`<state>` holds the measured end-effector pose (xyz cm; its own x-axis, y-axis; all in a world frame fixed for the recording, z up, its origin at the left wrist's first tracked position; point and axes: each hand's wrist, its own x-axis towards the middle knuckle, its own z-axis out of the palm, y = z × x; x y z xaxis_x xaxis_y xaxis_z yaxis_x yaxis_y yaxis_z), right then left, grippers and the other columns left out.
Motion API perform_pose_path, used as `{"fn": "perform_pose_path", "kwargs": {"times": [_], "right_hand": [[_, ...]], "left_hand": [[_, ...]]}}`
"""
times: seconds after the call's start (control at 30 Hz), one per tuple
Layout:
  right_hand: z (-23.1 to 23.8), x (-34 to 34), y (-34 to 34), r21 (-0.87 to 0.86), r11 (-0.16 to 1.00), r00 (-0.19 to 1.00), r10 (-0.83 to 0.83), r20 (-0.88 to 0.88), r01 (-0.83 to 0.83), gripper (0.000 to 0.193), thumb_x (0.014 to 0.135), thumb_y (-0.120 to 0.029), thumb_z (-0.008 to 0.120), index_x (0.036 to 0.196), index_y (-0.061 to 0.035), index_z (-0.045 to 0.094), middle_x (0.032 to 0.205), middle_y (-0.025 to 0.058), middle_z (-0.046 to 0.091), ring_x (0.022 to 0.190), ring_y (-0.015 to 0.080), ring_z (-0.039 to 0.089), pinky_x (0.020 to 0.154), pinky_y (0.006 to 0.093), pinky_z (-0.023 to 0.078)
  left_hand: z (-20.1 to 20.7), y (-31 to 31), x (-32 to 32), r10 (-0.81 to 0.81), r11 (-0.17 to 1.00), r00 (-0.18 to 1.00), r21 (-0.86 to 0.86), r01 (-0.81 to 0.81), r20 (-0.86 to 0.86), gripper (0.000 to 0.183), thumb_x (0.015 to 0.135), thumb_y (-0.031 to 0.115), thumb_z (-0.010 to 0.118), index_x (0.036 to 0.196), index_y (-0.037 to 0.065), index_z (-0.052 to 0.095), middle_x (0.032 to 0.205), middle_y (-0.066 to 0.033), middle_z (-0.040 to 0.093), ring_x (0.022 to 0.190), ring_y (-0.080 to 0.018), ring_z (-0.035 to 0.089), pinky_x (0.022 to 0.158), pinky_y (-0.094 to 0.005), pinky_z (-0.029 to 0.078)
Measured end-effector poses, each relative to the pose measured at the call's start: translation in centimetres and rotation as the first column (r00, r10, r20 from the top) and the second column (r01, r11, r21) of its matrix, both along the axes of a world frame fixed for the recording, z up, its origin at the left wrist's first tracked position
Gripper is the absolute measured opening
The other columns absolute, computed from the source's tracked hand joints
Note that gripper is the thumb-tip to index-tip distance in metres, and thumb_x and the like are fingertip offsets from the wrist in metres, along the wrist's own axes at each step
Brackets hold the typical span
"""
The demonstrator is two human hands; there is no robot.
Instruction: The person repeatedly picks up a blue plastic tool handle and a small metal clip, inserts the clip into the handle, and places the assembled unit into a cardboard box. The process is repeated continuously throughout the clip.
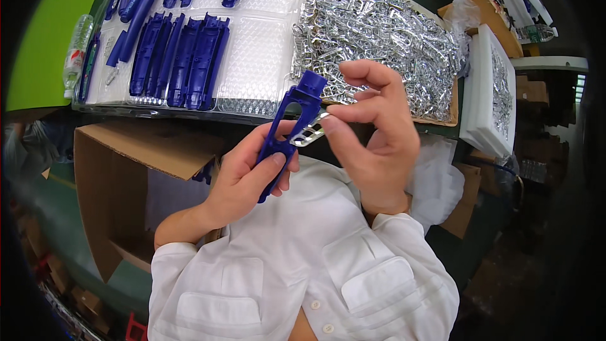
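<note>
My left hand (243, 167) is closed around a long blue plastic housing (307, 88), which tilts up to the right and has an oval opening along its body. Between the thumb and forefinger of my right hand (382, 132) is a shiny slotted metal clip (309, 131). Its lower end meets the side of the housing, near the opening; whether it sits inside cannot be made out. The other fingers of my right hand are curled loosely. Just beyond that hand lies a heap of similar metal clips (372, 38) in a shallow cardboard box (449, 110).
Several blue plastic shells (180, 60) lie on a clear textured tray (249, 76) at the far left. A plastic bottle (77, 53) stands beside it. Below the tray is an open cardboard carton (142, 145). At the right, a white foam box (483, 95) leans near a clear plastic bag (464, 16).
</note>
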<state>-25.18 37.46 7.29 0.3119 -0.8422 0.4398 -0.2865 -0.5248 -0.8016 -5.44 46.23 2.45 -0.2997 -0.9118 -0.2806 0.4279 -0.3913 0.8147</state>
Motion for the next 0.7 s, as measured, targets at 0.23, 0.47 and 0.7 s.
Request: {"fn": "perform_pose_path", "kwargs": {"times": [0.23, 0.47, 0.7], "right_hand": [[-1.4, 1.5, 0.0, -0.122, 0.992, 0.987, -0.036, -0.156, 0.017, 0.014, 0.074, 0.002, 0.079, 0.084, -0.0014, 0.07, 0.128, 0.0228, 0.064, 0.113, 0.0363, 0.065, 0.087, 0.0418, 0.053], [-0.9, 2.5, -0.2, -0.161, 0.986, 0.945, -0.021, -0.326, -0.034, 0.014, 0.075, 0.002, 0.078, 0.083, -0.0004, 0.068, 0.127, 0.023, 0.065, 0.113, 0.0368, 0.065, 0.086, 0.0414, 0.055], [-0.9, 2.5, -0.3, -0.177, 0.978, 0.863, 0.008, -0.505, -0.112, 0.016, 0.075, 0.003, 0.079, 0.082, 0.0003, 0.065, 0.126, 0.0224, 0.065, 0.114, 0.0378, 0.065, 0.085, 0.0414, 0.056]], "left_hand": [[-0.3, 0.0, -0.1, 0.003, 0.999, 0.997, -0.036, 0.0, 0.082, 0.045, 0.106, 0.005, 0.046, 0.151, 0.001, 0.042, 0.104, -0.0047, 0.064, 0.077, -0.0054, 0.058, 0.063, -0.0211, 0.048], [-1.5, 0.2, 0.0, 0.046, 0.997, 0.992, -0.059, -0.039, 0.118, 0.045, 0.105, 0.006, 0.048, 0.149, 0.0, 0.045, 0.098, -0.0044, 0.067, 0.069, -0.0049, 0.056, 0.057, -0.0213, 0.046], [-1.7, 0.1, 0.0, 0.041, 0.999, 0.989, -0.017, -0.039, 0.141, 0.042, 0.104, 0.006, 0.047, 0.145, -0.002, 0.049, 0.093, -0.0056, 0.067, 0.062, -0.0053, 0.054, 0.055, -0.0224, 0.045]]}}
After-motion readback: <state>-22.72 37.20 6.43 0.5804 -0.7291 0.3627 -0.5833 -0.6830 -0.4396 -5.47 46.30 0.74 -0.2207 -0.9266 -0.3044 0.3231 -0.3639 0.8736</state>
